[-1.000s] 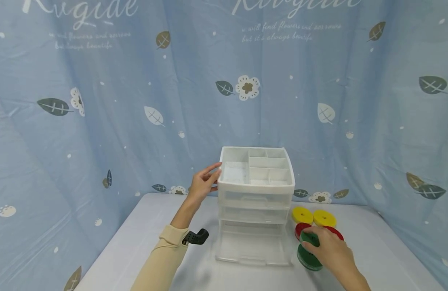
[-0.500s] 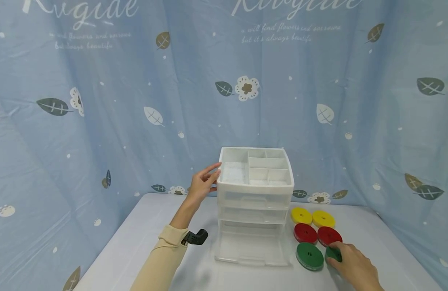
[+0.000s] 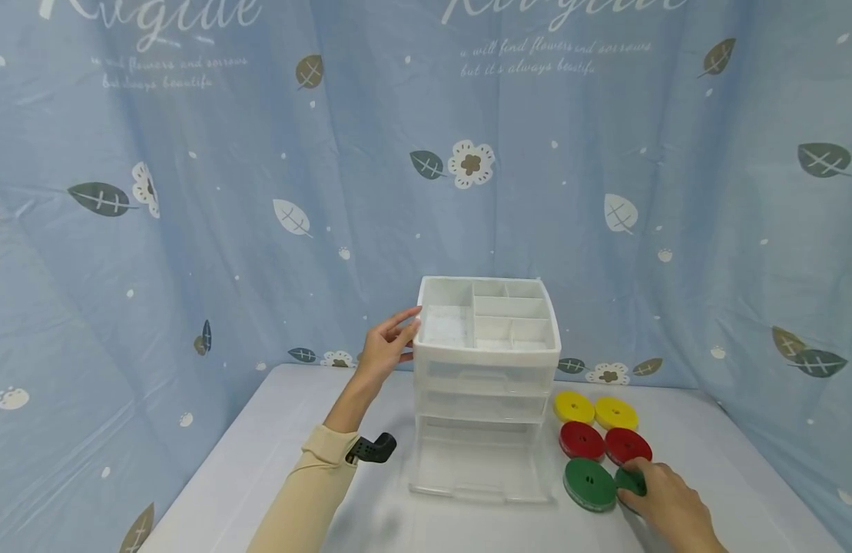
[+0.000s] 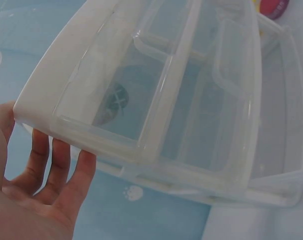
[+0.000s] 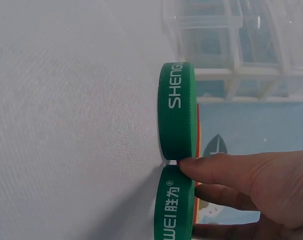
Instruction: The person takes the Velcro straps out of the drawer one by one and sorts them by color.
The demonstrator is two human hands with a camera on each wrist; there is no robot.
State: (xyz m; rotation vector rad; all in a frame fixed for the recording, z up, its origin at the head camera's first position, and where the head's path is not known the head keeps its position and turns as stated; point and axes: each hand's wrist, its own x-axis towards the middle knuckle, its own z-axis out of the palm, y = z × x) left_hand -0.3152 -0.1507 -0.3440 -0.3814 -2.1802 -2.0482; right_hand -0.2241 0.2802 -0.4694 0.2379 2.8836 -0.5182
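Observation:
A white drawer unit (image 3: 488,352) with clear drawers stands mid-table, its bottom drawer (image 3: 477,465) pulled out. My left hand (image 3: 384,347) touches the unit's left side near the top; in the left wrist view its fingertips (image 4: 86,162) press along the side edge. At the right, my right hand (image 3: 671,499) pinches a green tape roll (image 3: 630,481) by its edges, thumb on the near left side. Beside it lies another green tape roll (image 3: 589,485). In the right wrist view, the thumb's tip is at the small gap between these two rolls, whose printed rims face the camera.
Behind the green rolls lie two red rolls (image 3: 581,440) and, farther back, two yellow rolls (image 3: 615,412), in pairs right of the unit. The unit's top tray (image 3: 445,326) has several compartments. A blue patterned curtain (image 3: 370,192) hangs behind the white table (image 3: 287,415).
My right hand has brought the green roll from above the other green roll down to its right, then shifted it slightly left against it. The left hand has stayed on the unit.

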